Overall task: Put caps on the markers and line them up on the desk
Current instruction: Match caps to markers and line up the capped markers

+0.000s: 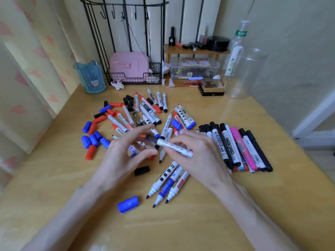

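the wooden desk (235,205) carries a scattered pile of uncapped markers (148,113) and loose caps at its middle, with a tidy row of capped markers (241,147) lying side by side to the right. above the pile, the right hand (199,153) pinches a white marker (174,146), its black cap (151,138) on. the left hand (125,156) is beside that cap, fingers spread and loose, holding nothing.

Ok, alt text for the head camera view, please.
The right hand holds a black-capped white marker over a wooden desk; the left hand is open beside its cap. Uncapped markers and loose caps lie scattered below.
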`<action>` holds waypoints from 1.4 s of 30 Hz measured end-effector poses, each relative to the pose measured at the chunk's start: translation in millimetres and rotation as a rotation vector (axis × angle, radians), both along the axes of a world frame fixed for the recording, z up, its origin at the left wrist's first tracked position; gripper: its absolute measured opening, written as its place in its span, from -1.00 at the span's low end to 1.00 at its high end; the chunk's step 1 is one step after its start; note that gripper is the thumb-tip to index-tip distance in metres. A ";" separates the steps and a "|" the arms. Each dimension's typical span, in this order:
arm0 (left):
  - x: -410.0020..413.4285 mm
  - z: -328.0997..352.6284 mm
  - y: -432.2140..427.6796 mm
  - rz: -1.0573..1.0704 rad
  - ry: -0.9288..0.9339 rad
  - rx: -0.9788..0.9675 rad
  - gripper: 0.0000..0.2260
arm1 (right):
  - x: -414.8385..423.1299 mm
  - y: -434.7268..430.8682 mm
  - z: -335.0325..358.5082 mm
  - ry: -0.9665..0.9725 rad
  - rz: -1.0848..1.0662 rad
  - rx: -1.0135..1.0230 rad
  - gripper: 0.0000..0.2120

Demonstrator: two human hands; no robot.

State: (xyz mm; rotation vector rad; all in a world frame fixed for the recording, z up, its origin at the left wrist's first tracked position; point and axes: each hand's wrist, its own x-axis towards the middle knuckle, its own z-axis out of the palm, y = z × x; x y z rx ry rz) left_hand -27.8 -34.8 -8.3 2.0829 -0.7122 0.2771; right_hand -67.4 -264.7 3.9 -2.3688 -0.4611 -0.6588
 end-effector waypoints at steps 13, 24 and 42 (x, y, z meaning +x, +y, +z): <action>12.8 9.5 -66.8 -0.127 -0.017 0.118 -0.71 | 9.3 -83.4 25.9 0.436 -0.809 -0.080 -0.75; 16.1 6.6 -58.6 -0.068 -0.011 0.135 -0.78 | 10.6 -84.2 24.1 0.405 -0.770 -0.085 -0.74; 19.8 -7.8 32.3 0.113 0.003 0.129 -0.80 | 26.5 -32.7 -11.0 0.203 -0.059 -0.141 -0.76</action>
